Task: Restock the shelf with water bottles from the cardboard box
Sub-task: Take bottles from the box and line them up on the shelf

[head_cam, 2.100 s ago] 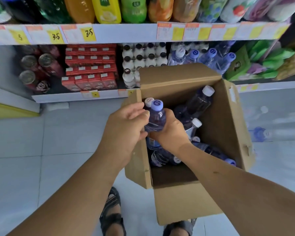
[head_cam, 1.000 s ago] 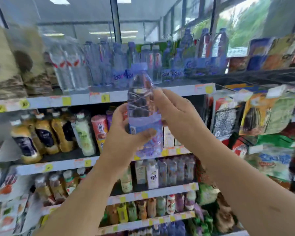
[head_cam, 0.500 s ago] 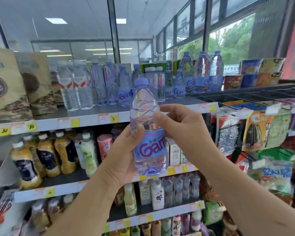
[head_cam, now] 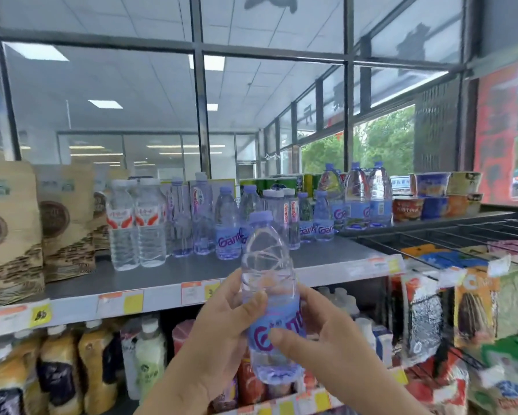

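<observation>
1. Head view has swung up in the last half second. I'm now looking across the top shelf [head_cam: 168, 274], and the cardboard box is out of frame (it was on the floor two seconds back).
2. The right hand [head_cam: 323, 342] has slid down the water bottle [head_cam: 266, 265]. It was pinching the clear upper body; now its thumb lies on the purple label [head_cam: 259, 332].
3. The left hand [head_cam: 219, 333] wraps the bottle's left side, thumb across the front just above the label. Both hands grip it, and it is upright with its cap on.
4. The bottle is in the air in front of the shelf's price-tag edge [head_cam: 132, 304]. Its cap overlaps the row of standing bottles [head_cam: 228, 235] behind, and its base hangs below shelf level. It is not on the deck yet.
5. My read: the carry is done and placing comes next. The bare grey deck in front of that row looks like the slot, but the base must first clear the lip.
</observation>
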